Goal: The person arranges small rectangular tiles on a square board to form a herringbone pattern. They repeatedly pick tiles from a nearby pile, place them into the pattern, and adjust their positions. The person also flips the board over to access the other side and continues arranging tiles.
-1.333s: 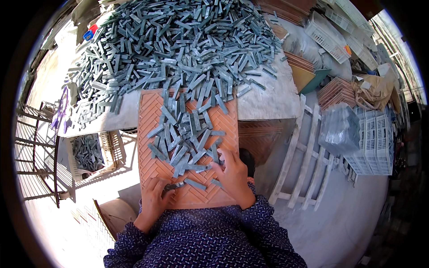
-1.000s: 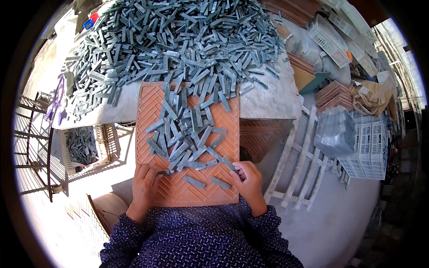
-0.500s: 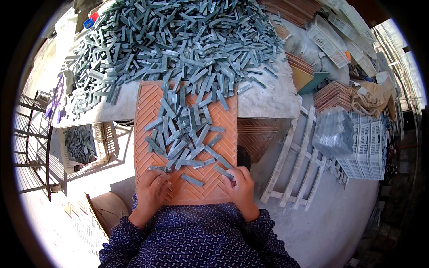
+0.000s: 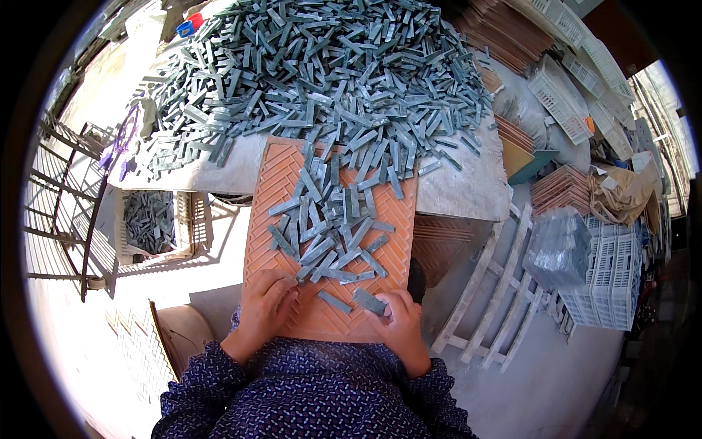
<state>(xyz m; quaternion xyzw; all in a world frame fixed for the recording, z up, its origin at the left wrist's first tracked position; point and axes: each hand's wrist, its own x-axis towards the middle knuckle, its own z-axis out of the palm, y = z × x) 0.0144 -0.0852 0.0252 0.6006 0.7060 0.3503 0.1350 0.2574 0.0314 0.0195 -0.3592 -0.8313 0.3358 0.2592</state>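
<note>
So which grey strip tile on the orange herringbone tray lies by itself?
The strip tile between left hand and right hand, clear of the overlapping cluster; its neighbour is held by the right hand.

a dark navy garment (image 4: pixel 314 391) — pale-flecked all over — with long sleeves (image 4: pixel 199 384) of the same print

The pale floor (image 4: pixel 161 282) lies sunlit at left and shaded at right around a whitish slatted frame (image 4: pixel 506 274).
</note>
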